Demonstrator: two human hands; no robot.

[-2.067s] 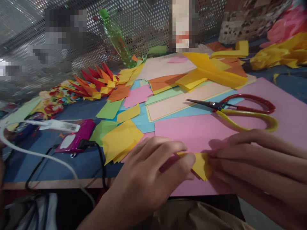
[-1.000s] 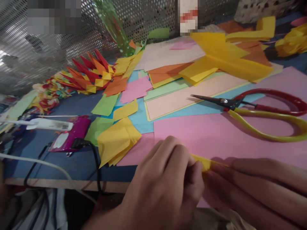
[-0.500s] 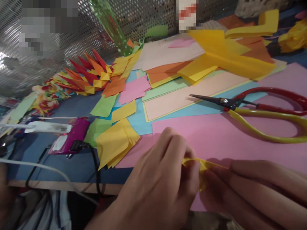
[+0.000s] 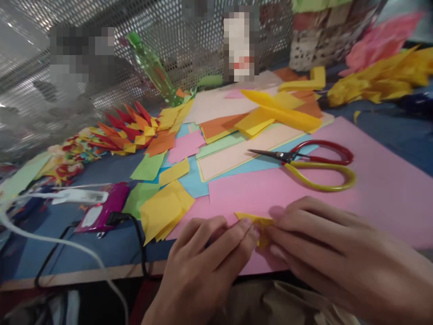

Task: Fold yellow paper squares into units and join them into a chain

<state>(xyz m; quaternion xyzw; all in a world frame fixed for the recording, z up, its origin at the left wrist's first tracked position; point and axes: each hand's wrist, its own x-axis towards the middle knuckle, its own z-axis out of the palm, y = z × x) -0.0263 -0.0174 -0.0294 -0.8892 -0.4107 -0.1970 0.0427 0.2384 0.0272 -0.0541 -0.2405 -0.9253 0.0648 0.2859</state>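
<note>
At the far left of the frame a white cable point(image 4: 50, 234) is curving across the blue tabletop point(image 4: 67, 253), passing a magenta device point(image 4: 103, 210) with a black cord point(image 4: 140, 243) looping over the wooden table edge point(image 4: 84, 273). Just right of it a stack of yellow squares point(image 4: 165, 207) is lying near that edge, partly overlapping a green sheet. Behind them, in the upper left, folded red and orange paper points point(image 4: 131, 124) are fanning out below a perforated metal screen point(image 4: 101, 54).

At lower centre the left hand point(image 4: 199, 271) is pressing its fingertips against a small folded yellow paper point(image 4: 257, 223), and the right hand point(image 4: 331, 257) is meeting it from the other side; both are pinching this piece between them. The paper is sitting low over the near edge of a large pink sheet point(image 4: 372, 180), close to the table's front edge.

Right of centre, red-and-yellow-handled scissors point(image 4: 307, 164) are lying closed on the pink sheet, well apart from the hands, with bare pink paper between. The sheet's right part is staying open.
</note>
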